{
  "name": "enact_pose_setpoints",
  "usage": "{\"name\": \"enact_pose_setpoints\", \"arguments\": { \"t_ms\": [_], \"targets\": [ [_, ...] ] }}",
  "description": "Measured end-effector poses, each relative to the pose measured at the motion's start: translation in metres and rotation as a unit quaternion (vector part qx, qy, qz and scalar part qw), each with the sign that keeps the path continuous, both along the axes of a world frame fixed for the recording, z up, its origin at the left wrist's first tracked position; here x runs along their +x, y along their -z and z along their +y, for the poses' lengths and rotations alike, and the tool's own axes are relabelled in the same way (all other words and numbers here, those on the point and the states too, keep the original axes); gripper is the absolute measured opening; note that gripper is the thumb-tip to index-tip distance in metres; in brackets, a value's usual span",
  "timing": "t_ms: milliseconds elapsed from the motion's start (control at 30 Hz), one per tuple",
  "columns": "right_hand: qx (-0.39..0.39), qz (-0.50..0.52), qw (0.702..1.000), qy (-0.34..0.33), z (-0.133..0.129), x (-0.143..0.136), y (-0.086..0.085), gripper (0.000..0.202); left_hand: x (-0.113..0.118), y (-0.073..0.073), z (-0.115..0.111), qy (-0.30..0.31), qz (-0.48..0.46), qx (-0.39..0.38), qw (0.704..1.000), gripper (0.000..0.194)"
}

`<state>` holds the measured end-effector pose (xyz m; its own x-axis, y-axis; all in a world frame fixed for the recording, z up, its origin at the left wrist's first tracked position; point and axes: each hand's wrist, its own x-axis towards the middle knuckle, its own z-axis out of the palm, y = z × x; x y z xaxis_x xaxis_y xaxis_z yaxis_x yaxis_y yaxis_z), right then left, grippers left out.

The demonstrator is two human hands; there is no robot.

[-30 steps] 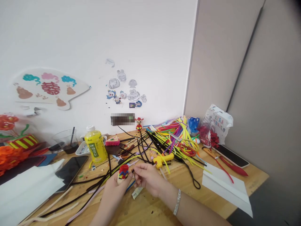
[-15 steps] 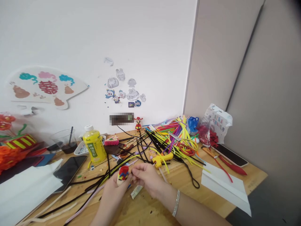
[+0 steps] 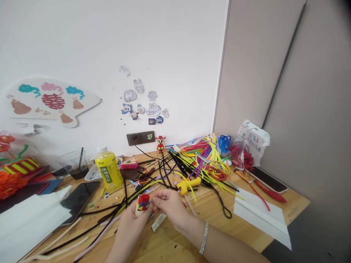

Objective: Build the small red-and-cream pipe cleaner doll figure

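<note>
My left hand is wrapped round a small craft figure with red, blue, yellow and white parts. Close against its right side, my right hand pinches with thumb and forefinger; whatever lies in that pinch is too small to make out. Beneath the hands a small pale tube lies on the wooden table. Just beyond the right hand rests a yellow glue gun. Black pipe cleaners run across the tabletop left of the hands.
A yellow drink bottle and a plastic cup stand at the back left. Near the wall is a small red figure. Scissors lie on a heap of coloured pipe cleaners. Phones and white paper lie rightward.
The view has shifted slightly. Both hands stay together at the figure, and the right fingertips have changed their position a little beside it.
</note>
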<state>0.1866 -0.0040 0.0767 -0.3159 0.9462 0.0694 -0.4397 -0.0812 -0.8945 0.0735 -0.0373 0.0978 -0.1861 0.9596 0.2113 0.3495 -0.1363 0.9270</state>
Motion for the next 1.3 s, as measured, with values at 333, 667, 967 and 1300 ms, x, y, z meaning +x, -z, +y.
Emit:
{"name": "enact_pose_setpoints", "arguments": {
  "t_ms": [333,667,967,1300],
  "targets": [
    [-0.013,0.031,0.999,0.004,0.001,0.004,-0.003,0.033,0.000,-0.006,0.002,0.005,0.043,0.010,0.999,0.026],
    [0.165,-0.253,0.952,0.051,0.024,0.030,0.000,0.007,-0.014,0.004,0.005,-0.018,0.139,0.102,0.985,0.020],
    [0.261,-0.418,0.869,0.034,0.035,0.047,0.001,0.011,-0.021,0.002,0.013,-0.059,0.124,0.130,0.982,0.021],
    [0.490,-0.538,0.679,-0.098,0.015,0.040,0.005,0.029,-0.024,0.004,0.016,-0.022,0.038,0.062,0.997,0.028]
  ]
}}
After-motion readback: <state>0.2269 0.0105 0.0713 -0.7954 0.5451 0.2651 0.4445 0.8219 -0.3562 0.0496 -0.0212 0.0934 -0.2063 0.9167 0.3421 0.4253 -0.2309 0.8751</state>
